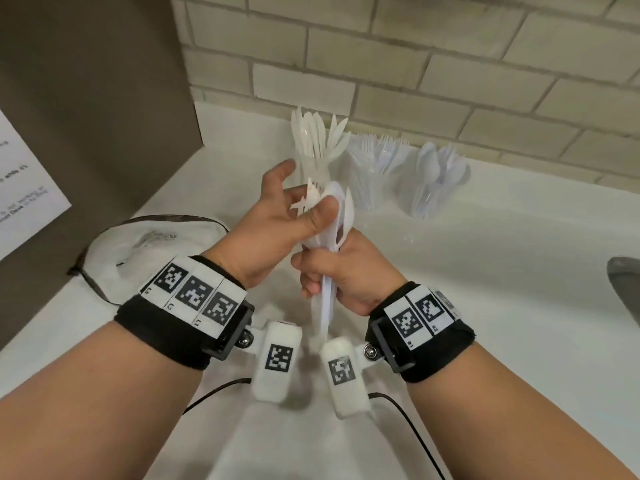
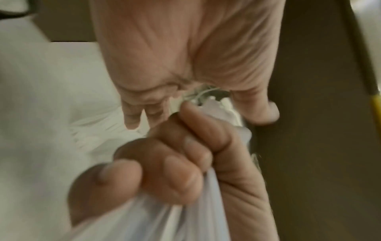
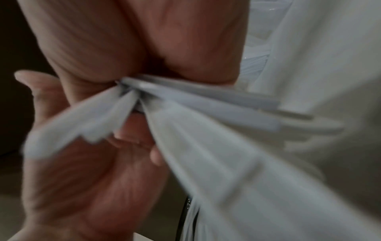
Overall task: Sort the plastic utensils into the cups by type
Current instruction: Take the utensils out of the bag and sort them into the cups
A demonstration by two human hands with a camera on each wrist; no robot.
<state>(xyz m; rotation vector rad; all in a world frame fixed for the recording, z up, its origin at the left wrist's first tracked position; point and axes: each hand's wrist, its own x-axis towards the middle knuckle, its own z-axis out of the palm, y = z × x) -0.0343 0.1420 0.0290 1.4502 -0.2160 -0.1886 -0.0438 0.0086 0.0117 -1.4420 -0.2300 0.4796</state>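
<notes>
My right hand (image 1: pixel 323 273) grips a bundle of white plastic utensils (image 1: pixel 334 216) by the handles, which stick out below the fist. My left hand (image 1: pixel 301 202) pinches the heads at the bundle's top, thumb on them, index finger raised. In the left wrist view the utensil heads (image 2: pixel 216 101) show between thumb and fingers, above the right fist (image 2: pixel 164 163). The handles (image 3: pixel 206 122) fan out, blurred, in the right wrist view. Behind the hands stand three clear cups by the wall: knives (image 1: pixel 317 143), forks (image 1: pixel 377 164), spoons (image 1: pixel 436 181).
A white counter (image 1: pixel 502 271) meets a brick wall (image 1: pixel 415 64) at the back. A white bag with a dark cord (image 1: pixel 149 244) lies at the left, below a brown panel with a paper sheet (image 1: pixel 24 188). A grey object (image 1: pixel 627 289) shows at the right edge.
</notes>
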